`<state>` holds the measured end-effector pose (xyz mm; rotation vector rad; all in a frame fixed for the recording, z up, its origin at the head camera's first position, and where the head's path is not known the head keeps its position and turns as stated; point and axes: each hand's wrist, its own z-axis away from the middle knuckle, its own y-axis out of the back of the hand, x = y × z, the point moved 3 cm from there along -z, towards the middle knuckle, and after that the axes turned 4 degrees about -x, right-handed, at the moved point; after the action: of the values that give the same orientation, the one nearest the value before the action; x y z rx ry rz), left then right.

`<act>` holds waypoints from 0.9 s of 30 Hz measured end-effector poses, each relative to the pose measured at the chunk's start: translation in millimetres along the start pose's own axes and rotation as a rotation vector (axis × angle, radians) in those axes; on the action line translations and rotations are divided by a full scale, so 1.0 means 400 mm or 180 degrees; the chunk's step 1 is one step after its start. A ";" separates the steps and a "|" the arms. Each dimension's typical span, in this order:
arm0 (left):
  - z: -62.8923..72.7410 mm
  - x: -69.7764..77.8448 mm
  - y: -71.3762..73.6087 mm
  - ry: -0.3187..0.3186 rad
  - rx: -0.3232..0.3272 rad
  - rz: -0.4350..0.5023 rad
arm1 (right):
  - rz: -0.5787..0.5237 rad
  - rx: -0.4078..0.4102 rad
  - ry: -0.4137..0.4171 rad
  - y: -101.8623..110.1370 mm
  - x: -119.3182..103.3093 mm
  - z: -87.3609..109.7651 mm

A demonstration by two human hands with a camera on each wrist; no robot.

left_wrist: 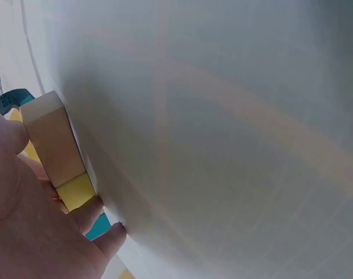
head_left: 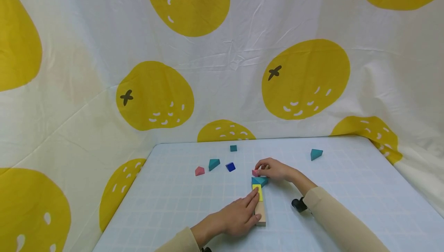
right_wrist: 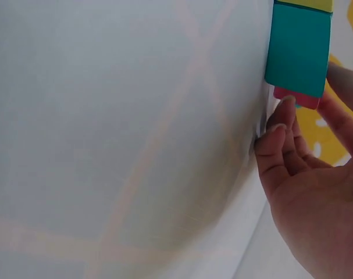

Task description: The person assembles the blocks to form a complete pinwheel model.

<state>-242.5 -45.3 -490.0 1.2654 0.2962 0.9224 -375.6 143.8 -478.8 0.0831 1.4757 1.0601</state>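
My right hand (head_left: 275, 169) pinches a small red block (head_left: 254, 173) between thumb and fingertips at the far end of a row of blocks. Just nearer lie teal triangular pieces (head_left: 261, 181), followed by a yellow block (head_left: 261, 195) and a plain wooden block (head_left: 260, 209). Fairly straight fingers of my left hand (head_left: 239, 215) rest on the yellow block, while its thumb touches the wooden one. In the right wrist view the red block (right_wrist: 298, 97) shows beside a teal face (right_wrist: 298, 49). The left wrist view shows the wooden block (left_wrist: 55, 139) against the yellow one (left_wrist: 77, 190).
Left of the row lie a red block (head_left: 199, 171), a teal triangular block (head_left: 213, 164) and a dark blue block (head_left: 230, 167). A small teal block (head_left: 233, 148) sits farther back. Another teal triangle (head_left: 316, 154) lies at the right rear. A patterned cloth (head_left: 236, 90) hangs behind the table.
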 end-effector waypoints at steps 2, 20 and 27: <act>-0.001 0.000 -0.001 0.0007 -0.0002 0.0006 | -0.0028 0.0013 0.0054 0.000 0.002 0.000; 0.002 0.003 0.004 -0.0002 -0.0004 -0.0017 | -0.0180 -0.0227 0.0353 -0.001 -0.005 -0.003; 0.001 0.002 0.003 -0.0002 -0.0018 0.0002 | -0.0173 -0.0369 0.0483 -0.001 -0.004 -0.005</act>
<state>-242.2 -45.2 -488.6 1.2607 0.2925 0.9230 -376.6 141.4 -478.3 -0.1215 1.5397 1.1251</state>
